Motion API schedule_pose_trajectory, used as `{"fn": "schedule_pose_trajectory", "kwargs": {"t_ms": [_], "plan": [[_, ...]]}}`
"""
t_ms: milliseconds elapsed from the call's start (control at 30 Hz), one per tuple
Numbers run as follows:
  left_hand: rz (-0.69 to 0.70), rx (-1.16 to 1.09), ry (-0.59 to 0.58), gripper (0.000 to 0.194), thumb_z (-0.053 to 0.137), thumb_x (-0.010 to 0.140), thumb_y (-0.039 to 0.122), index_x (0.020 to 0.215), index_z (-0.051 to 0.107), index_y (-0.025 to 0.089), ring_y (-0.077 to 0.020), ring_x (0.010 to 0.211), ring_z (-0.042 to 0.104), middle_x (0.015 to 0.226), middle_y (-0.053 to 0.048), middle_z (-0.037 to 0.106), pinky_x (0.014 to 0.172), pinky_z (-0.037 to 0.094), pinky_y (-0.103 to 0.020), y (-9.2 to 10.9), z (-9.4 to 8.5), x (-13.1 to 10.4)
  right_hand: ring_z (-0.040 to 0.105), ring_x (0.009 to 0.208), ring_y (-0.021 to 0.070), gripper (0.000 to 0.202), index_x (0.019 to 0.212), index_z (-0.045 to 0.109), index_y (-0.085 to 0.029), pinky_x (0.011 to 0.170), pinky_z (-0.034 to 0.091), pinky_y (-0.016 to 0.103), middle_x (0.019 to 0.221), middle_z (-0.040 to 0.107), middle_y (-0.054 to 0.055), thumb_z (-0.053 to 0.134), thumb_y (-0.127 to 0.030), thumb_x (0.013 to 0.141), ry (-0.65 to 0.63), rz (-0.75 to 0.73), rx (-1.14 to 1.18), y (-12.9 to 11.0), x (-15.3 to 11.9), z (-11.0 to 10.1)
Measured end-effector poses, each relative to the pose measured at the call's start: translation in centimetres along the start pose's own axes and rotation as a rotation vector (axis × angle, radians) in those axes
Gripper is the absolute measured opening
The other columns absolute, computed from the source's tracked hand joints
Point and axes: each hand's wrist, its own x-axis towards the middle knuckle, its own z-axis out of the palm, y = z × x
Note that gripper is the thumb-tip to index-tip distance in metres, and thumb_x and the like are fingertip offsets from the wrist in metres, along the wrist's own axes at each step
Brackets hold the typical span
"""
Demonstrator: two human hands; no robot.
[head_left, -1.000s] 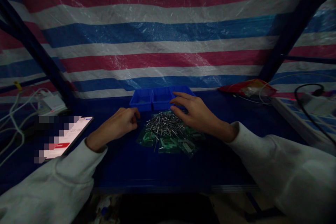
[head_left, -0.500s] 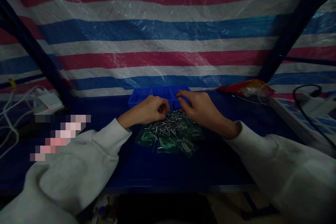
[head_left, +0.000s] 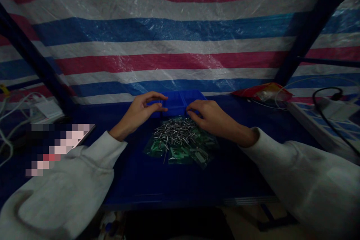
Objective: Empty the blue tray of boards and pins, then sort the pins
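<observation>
A heap of thin metal pins (head_left: 177,130) lies in the middle of the blue table (head_left: 168,183). Around its near side are small clear bags with green contents (head_left: 178,153). Behind the heap stands a blue divided tray (head_left: 173,102). My left hand (head_left: 140,112) is at the tray's left part, thumb and fingers apart, with nothing visible between them. My right hand (head_left: 209,116) hovers at the right edge of the heap, in front of the tray's right part. Its fingers are bent, thumb near the index finger; whether anything small is between them cannot be made out.
At the right lie a red and yellow bag (head_left: 270,93) and a box-like item (head_left: 312,127) with a black cable. White cables and a white adapter (head_left: 49,108) are at the left, near a blurred flat item (head_left: 66,144). A striped sheet (head_left: 168,30) hangs behind.
My left hand has moved from above the heap to the left and back toward the tray, and its fingers have opened. My right hand has shifted slightly, its fingers lower and closer together.
</observation>
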Motion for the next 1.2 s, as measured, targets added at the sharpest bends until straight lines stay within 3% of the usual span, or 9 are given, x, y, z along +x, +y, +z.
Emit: {"fn": "schedule_pose_trajectory", "kwargs": {"t_ms": [100,167,267,400,567,667,800,1033,1200], "plan": [[-0.048,-0.098,0.052,0.022,0.066,0.084,0.024,0.104,0.067,0.016,-0.0261,0.1,0.071,0.135,-0.013,0.058,0.064,0.061,-0.026,0.2,-0.2,-0.3,0.064,0.093,0.0204,0.023,0.103,0.069,-0.012,0.085,0.044,0.031,0.101,0.07,0.011,0.049,-0.021,0.096,-0.004,-0.048,-0.013,0.1,0.0,0.0],[-0.051,-0.078,0.064,0.021,0.067,0.082,0.024,0.102,0.068,0.016,-0.0289,0.103,0.07,0.142,-0.013,0.052,0.046,0.053,-0.016,0.2,-0.3,-0.4,0.063,0.096,0.021,0.023,0.103,0.069,-0.012,0.088,0.044,0.031,0.102,0.07,0.011,0.05,-0.02,0.096,0.001,-0.058,-0.023,0.2,0.0,-0.1],[-0.08,-0.056,0.056,0.023,0.069,0.081,0.025,0.103,0.068,0.017,-0.0275,0.095,0.072,0.145,-0.013,0.05,0.039,0.049,-0.013,0.0,-0.5,-0.4,0.065,0.094,0.0219,0.022,0.102,0.07,-0.012,0.086,0.044,0.032,0.101,0.071,0.01,0.051,-0.02,0.095,0.002,-0.026,-0.038,0.6,0.1,-0.5],[-0.146,-0.092,0.058,0.026,0.071,0.082,0.027,0.105,0.066,0.016,-0.0206,0.079,0.075,0.138,-0.013,0.056,0.057,0.062,-0.022,-0.2,-0.6,-0.4,0.067,0.078,0.0198,0.023,0.1,0.072,-0.014,0.073,0.044,0.031,0.089,0.073,0.007,0.051,-0.02,0.094,-0.01,0.056,-0.051,1.5,0.2,-1.3],[-0.124,-0.105,0.013,0.03,0.071,0.084,0.027,0.111,0.063,0.017,-0.0207,0.078,0.075,0.128,-0.013,0.063,0.066,0.064,-0.028,-0.1,-0.8,-0.6,0.067,0.064,0.0164,0.025,0.106,0.071,-0.014,0.068,0.047,0.029,0.079,0.074,0.005,0.05,-0.023,0.094,-0.027,0.161,0.027,2.1,0.3,-2.4],[-0.08,-0.133,-0.048,0.033,0.07,0.085,0.025,0.117,0.062,0.018,-0.0243,0.096,0.073,0.129,-0.012,0.063,0.079,0.064,-0.034,-0.2,-0.8,-0.6,0.069,0.064,0.0159,0.028,0.115,0.067,-0.016,0.066,0.051,0.028,0.084,0.075,0.004,0.053,-0.025,0.092,-0.066,0.234,0.215,2.2,0.3,-2.7],[0.049,-0.189,-0.09,0.035,0.069,0.086,0.023,0.12,0.062,0.017,-0.03,0.128,0.055,0.129,-0.012,0.063,0.099,0.055,-0.045,-0.5,-0.5,-0.6,0.072,0.068,0.0174,0.037,0.125,0.059,-0.017,0.064,0.054,0.028,0.099,0.075,0.008,0.055,-0.033,0.092,-0.114,0.28,0.448,2.2,0.2,-2.8],[0.049,-0.125,-0.104,0.034,0.067,0.089,0.031,0.12,0.066,0.017,-0.0292,0.123,0.058,0.131,-0.012,0.062,0.11,0.043,-0.05,-0.4,-0.5,-0.8,0.075,0.077,0.0216,0.049,0.135,0.057,-0.013,0.074,0.057,0.031,0.11,0.073,0.014,0.05,-0.042,0.096,-0.108,0.345,0.503,2.0,0.3,-2.8],[0.03,-0.134,-0.094,0.038,0.069,0.087,0.03,0.122,0.064,0.017,-0.0278,0.114,0.064,0.13,-0.013,0.063,0.107,0.046,-0.048,-0.3,-0.6,-0.8,0.074,0.071,0.0202,0.056,0.143,0.051,-0.017,0.07,0.057,0.032,0.115,0.071,0.013,0.049,-0.047,0.096,-0.184,0.346,0.501,2.7,0.1,-3.8]]}}
